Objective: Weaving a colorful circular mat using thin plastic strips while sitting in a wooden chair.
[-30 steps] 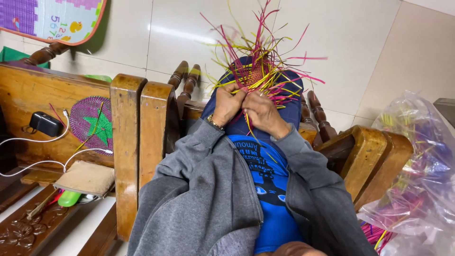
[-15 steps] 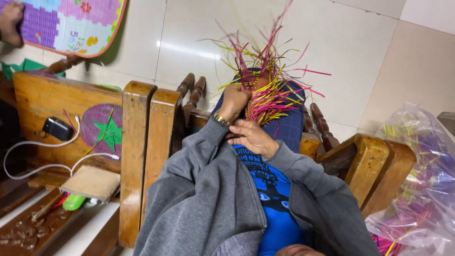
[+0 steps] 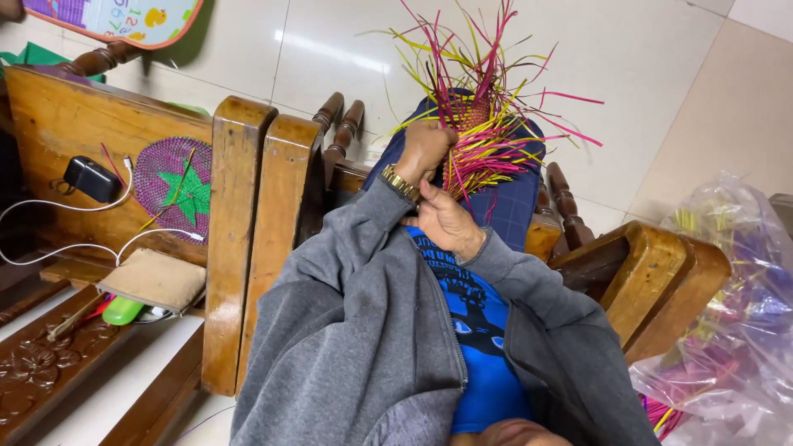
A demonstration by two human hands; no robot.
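Observation:
A half-woven piece of pink, yellow and green strips (image 3: 479,124) rests on my knee in dark blue trousers (image 3: 508,206), its loose ends fanning upward. My left hand (image 3: 423,150), with a gold wristwatch, grips the woven part from the left. My right hand (image 3: 450,223) is closer to my chest, just below the left hand, its fingers pinched on the ends of a few pink strips that lead back into the weave. Grey hoodie sleeves cover both arms.
I sit on a wooden armchair (image 3: 652,272); a second wooden chair (image 3: 231,215) stands to the left with a round purple and green woven mat (image 3: 169,190), a black charger (image 3: 91,177) and white cable on it. A clear plastic bag of coloured strips (image 3: 727,330) lies at the right.
My right hand has drawn back from the weave toward my chest, pulling strips with it. My left hand has stayed on the weave, which has tilted up a little.

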